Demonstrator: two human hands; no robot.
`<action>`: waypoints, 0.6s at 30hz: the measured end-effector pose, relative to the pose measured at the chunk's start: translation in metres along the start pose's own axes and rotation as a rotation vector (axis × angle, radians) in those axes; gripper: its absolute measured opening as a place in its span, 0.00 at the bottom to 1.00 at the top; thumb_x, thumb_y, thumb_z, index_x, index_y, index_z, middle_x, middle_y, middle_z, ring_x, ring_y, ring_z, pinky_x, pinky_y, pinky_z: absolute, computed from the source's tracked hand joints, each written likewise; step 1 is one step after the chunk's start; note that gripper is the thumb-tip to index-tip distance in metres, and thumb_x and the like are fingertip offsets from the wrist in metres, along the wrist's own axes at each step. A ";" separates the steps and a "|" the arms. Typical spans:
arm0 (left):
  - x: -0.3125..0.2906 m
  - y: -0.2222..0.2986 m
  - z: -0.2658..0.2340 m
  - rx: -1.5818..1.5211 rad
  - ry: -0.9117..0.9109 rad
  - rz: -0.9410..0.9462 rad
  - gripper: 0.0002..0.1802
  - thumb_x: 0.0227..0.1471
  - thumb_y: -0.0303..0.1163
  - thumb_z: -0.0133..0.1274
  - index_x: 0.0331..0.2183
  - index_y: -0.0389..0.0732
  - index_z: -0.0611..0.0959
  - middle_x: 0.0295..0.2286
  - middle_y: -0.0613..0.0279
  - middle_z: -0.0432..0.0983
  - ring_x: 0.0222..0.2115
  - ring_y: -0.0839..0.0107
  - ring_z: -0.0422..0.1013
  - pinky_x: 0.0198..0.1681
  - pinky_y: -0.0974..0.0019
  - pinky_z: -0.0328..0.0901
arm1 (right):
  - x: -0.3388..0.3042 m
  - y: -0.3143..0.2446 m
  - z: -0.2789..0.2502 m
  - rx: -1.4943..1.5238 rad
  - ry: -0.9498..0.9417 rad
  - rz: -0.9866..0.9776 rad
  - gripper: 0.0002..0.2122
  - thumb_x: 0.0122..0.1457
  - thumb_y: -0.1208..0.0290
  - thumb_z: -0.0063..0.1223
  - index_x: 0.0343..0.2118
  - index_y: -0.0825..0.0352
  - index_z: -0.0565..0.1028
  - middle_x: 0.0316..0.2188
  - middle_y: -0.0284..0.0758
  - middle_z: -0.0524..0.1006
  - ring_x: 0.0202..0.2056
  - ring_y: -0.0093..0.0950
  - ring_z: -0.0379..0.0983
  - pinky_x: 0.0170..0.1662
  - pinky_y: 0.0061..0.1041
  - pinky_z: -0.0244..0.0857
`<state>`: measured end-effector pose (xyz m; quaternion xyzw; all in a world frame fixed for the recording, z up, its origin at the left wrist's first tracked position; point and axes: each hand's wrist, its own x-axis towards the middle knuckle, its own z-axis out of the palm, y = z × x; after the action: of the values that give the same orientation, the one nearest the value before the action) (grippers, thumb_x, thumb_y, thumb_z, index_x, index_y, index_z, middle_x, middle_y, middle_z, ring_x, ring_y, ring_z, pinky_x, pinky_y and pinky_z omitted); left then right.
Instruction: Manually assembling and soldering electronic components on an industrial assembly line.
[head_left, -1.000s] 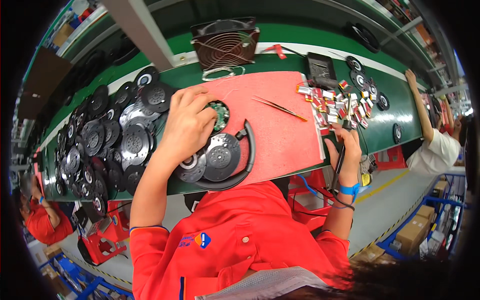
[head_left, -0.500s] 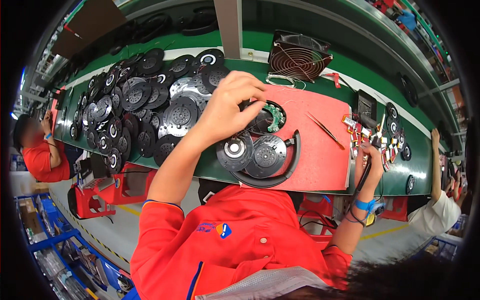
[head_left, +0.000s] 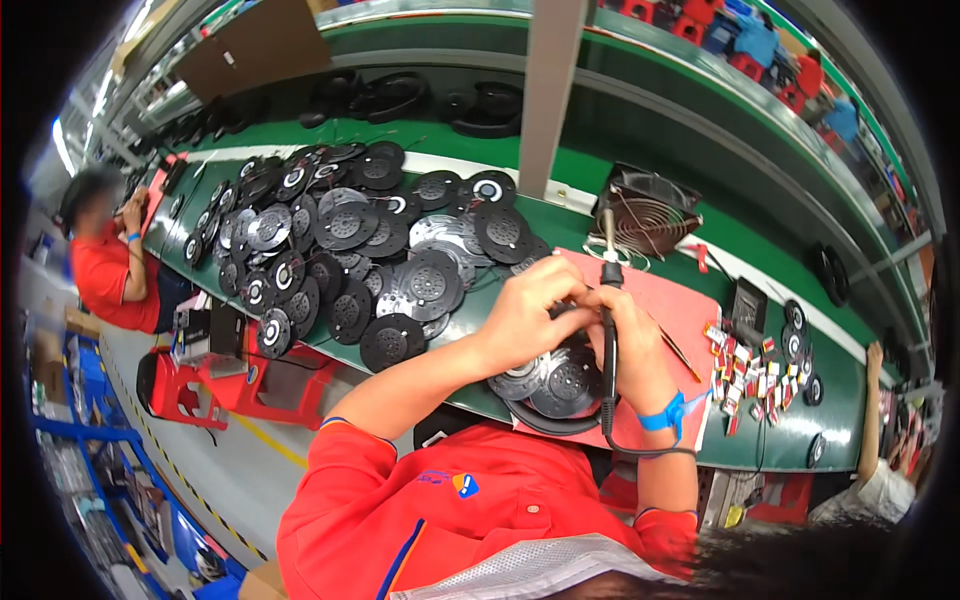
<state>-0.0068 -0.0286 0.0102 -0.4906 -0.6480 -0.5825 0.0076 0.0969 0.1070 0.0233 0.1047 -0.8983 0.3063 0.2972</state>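
Observation:
My right hand (head_left: pixel 632 345) is closed round a soldering iron (head_left: pixel 610 352), its metal tip pointing up and away from me. Close against it, my left hand (head_left: pixel 540 312) has its fingers bent and pinched together; whatever lies between them is hidden. Both hands are over the red mat (head_left: pixel 690 306). Beneath them lies a black headphone with a curved headband (head_left: pixel 552 424) and round speaker plates (head_left: pixel 570 386), partly covered by my fingers. The green circuit board seen earlier is now hidden behind the hands.
Many black speaker discs (head_left: pixel 428 284) are heaped on the green table to the left. Tweezers (head_left: pixel 682 357) lie on the mat, small wired batteries (head_left: pixel 745 378) beside it. A fan (head_left: pixel 648 212) stands behind, near a grey post (head_left: pixel 550 100). Other people sit at both ends.
My right hand has come from the batteries leftward to my left hand, bringing the soldering iron over the headphone. The view has shifted, so the bench appears lower.

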 end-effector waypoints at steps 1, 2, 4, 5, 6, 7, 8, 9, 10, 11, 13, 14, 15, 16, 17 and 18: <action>0.000 0.002 0.001 0.008 0.015 -0.005 0.11 0.38 0.22 0.63 0.28 0.36 0.79 0.27 0.60 0.71 0.27 0.71 0.69 0.27 0.71 0.64 | -0.001 0.000 0.002 0.008 0.021 0.011 0.21 0.42 0.88 0.55 0.42 0.66 0.67 0.30 0.41 0.74 0.30 0.40 0.74 0.33 0.33 0.69; -0.001 0.003 0.003 0.044 0.037 0.006 0.12 0.37 0.23 0.63 0.29 0.36 0.79 0.28 0.60 0.71 0.27 0.68 0.69 0.28 0.69 0.64 | -0.003 0.000 0.003 -0.039 0.010 0.018 0.23 0.42 0.88 0.56 0.43 0.66 0.66 0.32 0.41 0.74 0.32 0.41 0.75 0.34 0.32 0.69; -0.002 -0.003 0.010 0.068 0.027 0.090 0.11 0.38 0.25 0.62 0.29 0.37 0.79 0.27 0.58 0.70 0.29 0.61 0.69 0.31 0.63 0.65 | -0.012 0.006 0.006 0.065 -0.016 0.118 0.22 0.46 0.85 0.56 0.46 0.67 0.65 0.44 0.46 0.72 0.43 0.45 0.73 0.42 0.35 0.69; -0.003 -0.004 0.011 0.090 0.023 0.114 0.10 0.39 0.26 0.61 0.29 0.37 0.79 0.27 0.57 0.70 0.30 0.59 0.69 0.32 0.62 0.65 | -0.012 0.011 0.011 0.093 0.011 0.104 0.23 0.46 0.85 0.56 0.46 0.67 0.64 0.46 0.47 0.72 0.45 0.44 0.73 0.43 0.35 0.70; -0.004 0.000 0.007 0.132 -0.069 0.036 0.09 0.40 0.27 0.60 0.28 0.37 0.79 0.27 0.56 0.70 0.32 0.58 0.70 0.34 0.60 0.66 | -0.015 0.014 0.012 0.087 0.010 0.095 0.23 0.46 0.85 0.57 0.46 0.67 0.64 0.49 0.50 0.70 0.48 0.44 0.72 0.43 0.34 0.71; -0.005 -0.002 0.007 0.108 -0.100 0.027 0.07 0.41 0.25 0.59 0.27 0.37 0.78 0.28 0.56 0.71 0.33 0.59 0.71 0.34 0.61 0.66 | -0.017 0.013 0.012 0.088 -0.001 0.122 0.23 0.46 0.85 0.59 0.45 0.67 0.63 0.47 0.50 0.71 0.50 0.43 0.71 0.41 0.32 0.72; -0.005 -0.002 0.006 0.031 -0.110 -0.015 0.06 0.44 0.25 0.58 0.28 0.37 0.78 0.28 0.58 0.72 0.32 0.63 0.72 0.33 0.64 0.66 | -0.015 0.012 0.014 0.137 0.022 0.110 0.23 0.46 0.85 0.60 0.44 0.67 0.63 0.45 0.49 0.71 0.51 0.42 0.70 0.39 0.30 0.72; -0.005 -0.002 0.008 -0.055 -0.124 -0.057 0.05 0.47 0.24 0.56 0.29 0.36 0.77 0.28 0.59 0.73 0.31 0.67 0.73 0.32 0.67 0.67 | -0.015 0.012 0.013 0.179 0.046 0.105 0.23 0.46 0.84 0.60 0.44 0.66 0.63 0.43 0.48 0.72 0.51 0.41 0.70 0.37 0.29 0.73; -0.006 -0.001 0.007 -0.051 -0.122 -0.060 0.05 0.47 0.24 0.56 0.29 0.36 0.77 0.28 0.59 0.73 0.31 0.67 0.73 0.32 0.67 0.67 | -0.012 0.018 0.012 0.057 0.071 -0.004 0.26 0.44 0.88 0.59 0.45 0.66 0.60 0.45 0.47 0.72 0.33 0.29 0.76 0.35 0.24 0.71; -0.006 -0.001 0.007 -0.220 -0.066 -0.203 0.04 0.49 0.23 0.55 0.30 0.36 0.76 0.28 0.61 0.74 0.30 0.72 0.74 0.31 0.70 0.67 | -0.013 0.011 0.012 0.167 0.104 0.121 0.23 0.46 0.89 0.58 0.43 0.66 0.61 0.36 0.42 0.73 0.31 0.26 0.75 0.33 0.22 0.70; -0.004 -0.004 0.004 -0.403 0.004 -0.405 0.04 0.55 0.24 0.52 0.33 0.34 0.75 0.29 0.64 0.76 0.31 0.82 0.73 0.30 0.78 0.66 | -0.013 0.012 0.009 0.263 0.112 0.229 0.20 0.48 0.90 0.55 0.41 0.66 0.61 0.32 0.38 0.72 0.30 0.23 0.74 0.32 0.21 0.70; -0.002 -0.006 0.004 -0.492 0.032 -0.452 0.05 0.54 0.24 0.52 0.35 0.34 0.75 0.29 0.65 0.76 0.30 0.82 0.72 0.29 0.78 0.66 | -0.011 0.009 0.009 0.423 0.150 0.320 0.18 0.50 0.90 0.54 0.39 0.67 0.61 0.31 0.37 0.72 0.28 0.21 0.73 0.31 0.18 0.68; -0.001 -0.007 0.004 -0.578 0.059 -0.498 0.06 0.54 0.24 0.52 0.36 0.35 0.75 0.29 0.65 0.76 0.29 0.83 0.72 0.29 0.78 0.65 | -0.011 0.010 0.009 0.424 0.152 0.322 0.18 0.50 0.90 0.54 0.39 0.67 0.61 0.31 0.37 0.72 0.28 0.21 0.73 0.31 0.18 0.68; 0.000 -0.007 0.004 -0.578 0.056 -0.499 0.06 0.54 0.24 0.52 0.36 0.35 0.75 0.29 0.65 0.76 0.29 0.83 0.72 0.29 0.78 0.65 | -0.012 0.011 0.009 0.423 0.172 0.334 0.16 0.50 0.88 0.55 0.38 0.67 0.63 0.29 0.36 0.74 0.27 0.20 0.73 0.31 0.17 0.67; 0.001 -0.006 0.003 -0.571 0.046 -0.520 0.07 0.54 0.25 0.52 0.37 0.35 0.75 0.29 0.66 0.76 0.28 0.84 0.71 0.29 0.78 0.65 | -0.012 0.013 0.009 0.421 0.191 0.345 0.15 0.50 0.87 0.57 0.36 0.67 0.64 0.28 0.35 0.75 0.26 0.20 0.72 0.30 0.16 0.66; 0.002 -0.005 0.003 -0.566 0.038 -0.541 0.08 0.55 0.25 0.52 0.38 0.35 0.75 0.29 0.67 0.76 0.28 0.84 0.70 0.28 0.79 0.65 | -0.014 0.016 0.008 0.347 0.187 0.335 0.14 0.51 0.87 0.56 0.36 0.66 0.64 0.28 0.34 0.75 0.27 0.19 0.71 0.32 0.17 0.64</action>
<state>-0.0090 -0.0242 0.0067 -0.2741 -0.5675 -0.7281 -0.2697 0.0981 0.1151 0.0021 -0.0248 -0.8056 0.5093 0.3017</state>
